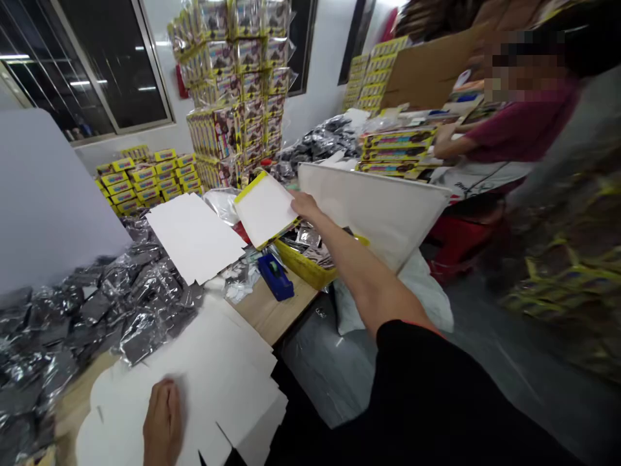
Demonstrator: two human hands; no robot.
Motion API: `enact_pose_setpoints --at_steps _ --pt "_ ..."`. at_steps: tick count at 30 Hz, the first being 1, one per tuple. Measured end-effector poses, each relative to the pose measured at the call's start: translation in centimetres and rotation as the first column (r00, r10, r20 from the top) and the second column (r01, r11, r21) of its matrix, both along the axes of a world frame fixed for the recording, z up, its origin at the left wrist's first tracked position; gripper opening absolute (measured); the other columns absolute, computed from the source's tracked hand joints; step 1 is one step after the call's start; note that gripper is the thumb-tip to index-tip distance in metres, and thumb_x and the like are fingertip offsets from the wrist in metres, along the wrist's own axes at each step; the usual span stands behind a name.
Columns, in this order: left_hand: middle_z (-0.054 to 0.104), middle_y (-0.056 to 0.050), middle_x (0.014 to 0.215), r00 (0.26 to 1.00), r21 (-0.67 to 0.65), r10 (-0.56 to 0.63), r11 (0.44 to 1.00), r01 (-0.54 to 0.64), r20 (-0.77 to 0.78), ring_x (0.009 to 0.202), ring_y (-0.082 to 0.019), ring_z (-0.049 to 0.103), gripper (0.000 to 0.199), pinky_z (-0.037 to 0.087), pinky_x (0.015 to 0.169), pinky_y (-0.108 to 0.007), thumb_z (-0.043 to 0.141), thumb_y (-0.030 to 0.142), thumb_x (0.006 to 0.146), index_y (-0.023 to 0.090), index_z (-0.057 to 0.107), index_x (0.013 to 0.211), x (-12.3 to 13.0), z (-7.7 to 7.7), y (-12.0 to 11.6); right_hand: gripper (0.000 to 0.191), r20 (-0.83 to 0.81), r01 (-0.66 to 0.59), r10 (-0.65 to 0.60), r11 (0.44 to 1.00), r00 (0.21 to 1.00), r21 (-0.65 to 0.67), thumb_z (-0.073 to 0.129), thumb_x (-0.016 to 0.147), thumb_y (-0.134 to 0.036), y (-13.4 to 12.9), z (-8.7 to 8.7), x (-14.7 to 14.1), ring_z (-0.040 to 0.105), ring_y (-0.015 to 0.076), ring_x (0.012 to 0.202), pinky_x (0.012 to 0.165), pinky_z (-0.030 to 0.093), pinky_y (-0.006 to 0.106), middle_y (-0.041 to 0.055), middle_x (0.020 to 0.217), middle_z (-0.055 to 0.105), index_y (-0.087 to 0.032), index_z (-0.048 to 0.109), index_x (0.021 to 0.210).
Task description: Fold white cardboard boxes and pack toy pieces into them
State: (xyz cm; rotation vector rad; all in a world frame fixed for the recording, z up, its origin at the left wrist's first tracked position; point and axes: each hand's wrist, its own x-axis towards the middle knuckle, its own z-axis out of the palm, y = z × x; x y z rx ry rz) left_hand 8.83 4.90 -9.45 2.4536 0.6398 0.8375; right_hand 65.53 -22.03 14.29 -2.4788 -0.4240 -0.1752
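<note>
My right hand (305, 206) reaches far forward, fingers closed on the edge of a flat carton (266, 210) with a white face and yellow edges. That carton is tilted above a yellow basket (310, 266) with small packets in it. My left hand (163, 421) rests on a stack of white cardboard blanks (218, 362) close to me. Its fingers are curled together, and what they hold, if anything, is hidden. Another white cardboard blank (194, 236) lies farther up the table. A blue tape dispenser (275, 277) stands beside the basket.
Silver-grey packets (140, 298) heap on the left. Yellow boxes (150, 178) and a tall wrapped stack of boxes (242, 84) stand behind. A white panel (369, 204) rises right of the basket. A person in a maroon shirt (524, 123) sits at the right, near stacked boxes (398, 150).
</note>
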Motion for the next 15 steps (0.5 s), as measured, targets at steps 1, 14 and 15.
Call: enact_pose_setpoints --at_steps 1,14,15 --pt "0.075 -0.007 0.11 1.0 0.024 -0.01 1.0 0.01 -0.001 0.102 -0.023 0.074 0.031 0.06 0.091 -0.036 0.045 0.045 0.108 0.024 0.068 0.104 0.0 0.3 -0.2 0.055 -0.004 -0.001 0.001 0.999 1.0 -0.045 0.05 0.097 -0.01 0.2 -0.2 -0.2 0.062 0.0291 0.129 0.112 0.044 0.04 0.026 0.146 0.066 -0.006 0.062 0.15" --pt "0.071 -0.008 0.102 1.0 -0.015 -0.028 0.999 0.028 -0.003 0.098 -0.022 0.071 0.03 0.057 0.087 -0.036 0.042 0.039 0.111 0.023 0.063 0.097 0.2 2.5 -2.5 0.049 -0.2 -0.247 0.256 0.966 0.946 0.072 0.067 0.088 -0.013 18.3 -3.9 -6.8 0.069 0.0341 0.119 0.103 0.057 0.043 0.0247 0.131 0.072 -0.004 0.067 0.136" --pt "0.071 -0.009 0.103 1.0 -0.038 -0.026 0.999 0.025 -0.013 0.098 -0.023 0.071 0.031 0.057 0.087 -0.037 0.041 0.04 0.111 0.023 0.063 0.097 0.2 2.7 -2.7 0.048 -0.208 -0.225 0.247 0.967 0.946 0.123 0.068 0.089 -0.015 19.3 -3.8 -7.4 0.07 0.0335 0.114 0.101 0.058 0.044 0.0251 0.127 0.073 -0.003 0.066 0.136"
